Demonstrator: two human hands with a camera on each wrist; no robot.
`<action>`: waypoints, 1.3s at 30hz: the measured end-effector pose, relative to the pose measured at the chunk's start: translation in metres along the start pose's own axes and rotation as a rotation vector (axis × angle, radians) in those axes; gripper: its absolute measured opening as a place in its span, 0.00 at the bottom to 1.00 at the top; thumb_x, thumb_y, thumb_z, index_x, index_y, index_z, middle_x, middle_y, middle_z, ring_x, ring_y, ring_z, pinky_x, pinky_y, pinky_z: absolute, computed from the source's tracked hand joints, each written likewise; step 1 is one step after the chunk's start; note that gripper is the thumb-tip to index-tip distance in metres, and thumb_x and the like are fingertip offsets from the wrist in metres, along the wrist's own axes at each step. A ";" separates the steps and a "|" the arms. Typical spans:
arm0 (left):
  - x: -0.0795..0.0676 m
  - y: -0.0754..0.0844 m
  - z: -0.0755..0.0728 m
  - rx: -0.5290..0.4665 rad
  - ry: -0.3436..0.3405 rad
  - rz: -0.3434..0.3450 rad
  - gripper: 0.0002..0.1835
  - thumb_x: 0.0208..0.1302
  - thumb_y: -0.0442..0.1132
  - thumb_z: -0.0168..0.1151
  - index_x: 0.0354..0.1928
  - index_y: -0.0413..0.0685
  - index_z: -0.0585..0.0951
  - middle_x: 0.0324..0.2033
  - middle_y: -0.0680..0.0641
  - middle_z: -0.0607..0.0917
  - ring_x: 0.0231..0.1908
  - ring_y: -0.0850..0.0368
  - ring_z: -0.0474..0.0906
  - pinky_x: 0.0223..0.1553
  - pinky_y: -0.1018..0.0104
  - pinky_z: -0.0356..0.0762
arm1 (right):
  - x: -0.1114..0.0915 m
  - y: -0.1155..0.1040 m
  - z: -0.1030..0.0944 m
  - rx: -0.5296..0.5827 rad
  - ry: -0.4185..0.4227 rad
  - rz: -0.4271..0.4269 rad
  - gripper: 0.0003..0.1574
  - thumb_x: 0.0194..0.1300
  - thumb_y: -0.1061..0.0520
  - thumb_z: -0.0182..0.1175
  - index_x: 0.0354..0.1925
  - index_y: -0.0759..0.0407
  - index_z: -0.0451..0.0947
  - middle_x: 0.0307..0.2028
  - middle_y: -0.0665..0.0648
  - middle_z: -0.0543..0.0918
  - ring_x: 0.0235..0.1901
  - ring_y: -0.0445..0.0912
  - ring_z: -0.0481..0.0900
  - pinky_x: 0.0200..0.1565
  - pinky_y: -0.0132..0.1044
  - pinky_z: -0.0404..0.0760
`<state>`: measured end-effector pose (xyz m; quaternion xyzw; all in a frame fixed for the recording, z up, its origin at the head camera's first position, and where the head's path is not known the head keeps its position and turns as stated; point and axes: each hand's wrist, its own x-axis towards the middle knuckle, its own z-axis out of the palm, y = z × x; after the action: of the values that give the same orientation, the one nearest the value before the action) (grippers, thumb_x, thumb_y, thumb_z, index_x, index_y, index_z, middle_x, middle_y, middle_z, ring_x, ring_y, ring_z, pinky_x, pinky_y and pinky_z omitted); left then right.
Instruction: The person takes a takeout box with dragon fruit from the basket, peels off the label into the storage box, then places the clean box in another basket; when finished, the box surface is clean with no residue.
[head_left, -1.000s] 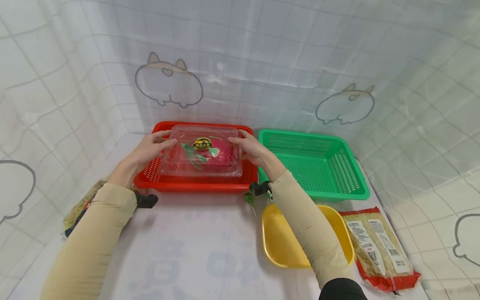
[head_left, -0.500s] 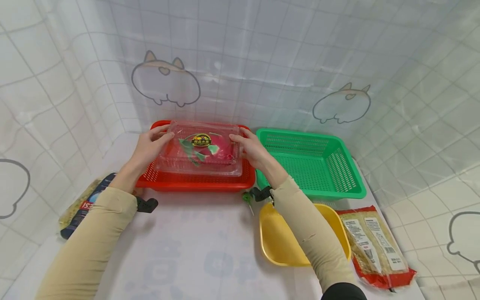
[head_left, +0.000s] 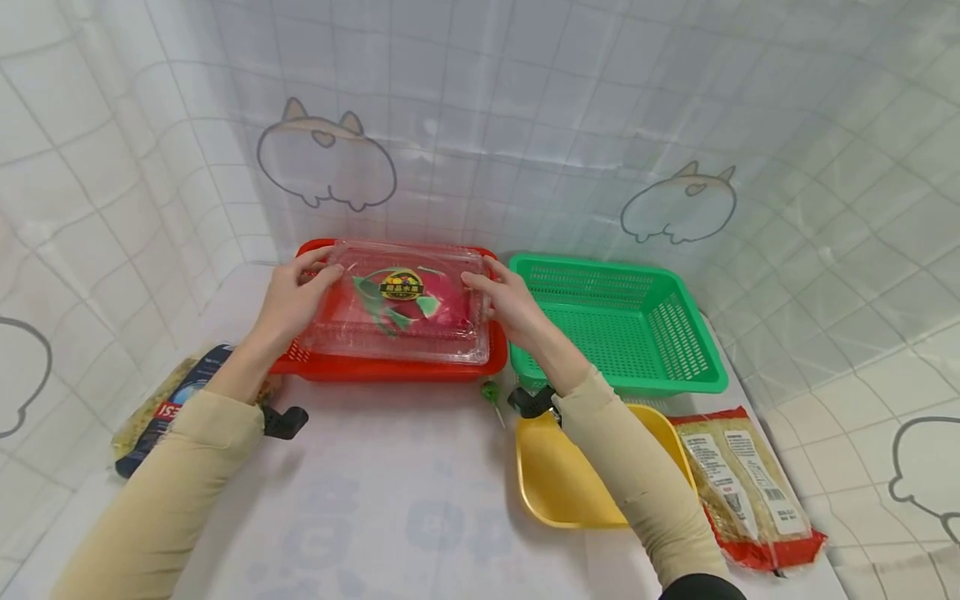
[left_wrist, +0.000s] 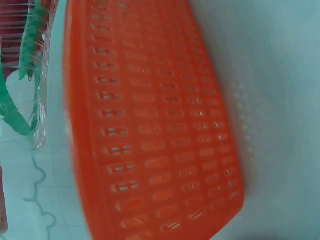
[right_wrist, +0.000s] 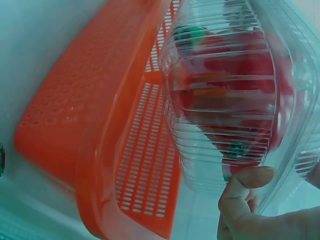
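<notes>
A clear plastic clamshell box (head_left: 397,343) with a round black-and-yellow label is above the red basket (head_left: 420,372). Inside it, a pink dragon fruit (head_left: 453,292) with green scales shows through the lid. My left hand (head_left: 288,298) grips the box's left end, thumb on top. At the right end my right hand (head_left: 516,307) holds it, its thumb bent over the edge. In the right wrist view the box (right_wrist: 200,160) hangs apart from the basket wall (right_wrist: 90,115). The left wrist view shows mostly the basket (left_wrist: 160,120), with only a sliver of finger.
To the right stands a green basket (head_left: 600,333), with a yellow basin (head_left: 558,479) in front. A red-edged food packet (head_left: 750,483) lies at far right, another packet (head_left: 168,408) at left under my forearm. A small green-headed pick (head_left: 491,393) lies before the red basket.
The box has come up a little out of the red basket and looks larger in the head view. Both hands have kept their grip on its ends. The head view has shifted slightly.
</notes>
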<state>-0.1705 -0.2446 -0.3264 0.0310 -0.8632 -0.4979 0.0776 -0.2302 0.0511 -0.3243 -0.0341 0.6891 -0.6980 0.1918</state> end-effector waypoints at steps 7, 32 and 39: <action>-0.015 0.008 0.000 -0.007 0.003 -0.008 0.33 0.75 0.58 0.47 0.76 0.52 0.64 0.62 0.37 0.72 0.55 0.47 0.70 0.44 0.71 0.75 | -0.016 0.001 -0.002 0.004 0.000 0.003 0.47 0.70 0.47 0.61 0.79 0.47 0.51 0.65 0.54 0.73 0.60 0.50 0.76 0.59 0.49 0.79; -0.062 0.008 -0.003 -0.134 0.027 -0.045 0.30 0.75 0.51 0.47 0.73 0.45 0.61 0.50 0.52 0.69 0.46 0.61 0.69 0.37 0.80 0.77 | -0.056 0.013 0.011 -0.107 0.025 -0.024 0.45 0.69 0.46 0.62 0.77 0.50 0.56 0.65 0.53 0.71 0.60 0.50 0.76 0.56 0.44 0.81; -0.076 0.007 -0.004 -0.168 -0.002 -0.066 0.28 0.75 0.51 0.47 0.71 0.48 0.60 0.47 0.55 0.69 0.46 0.61 0.69 0.39 0.79 0.77 | -0.072 0.018 0.012 -0.105 0.025 -0.033 0.45 0.68 0.46 0.63 0.77 0.51 0.58 0.63 0.53 0.71 0.68 0.49 0.63 0.61 0.49 0.76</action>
<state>-0.0945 -0.2348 -0.3266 0.0523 -0.8169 -0.5710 0.0627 -0.1556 0.0629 -0.3252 -0.0466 0.7265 -0.6643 0.1696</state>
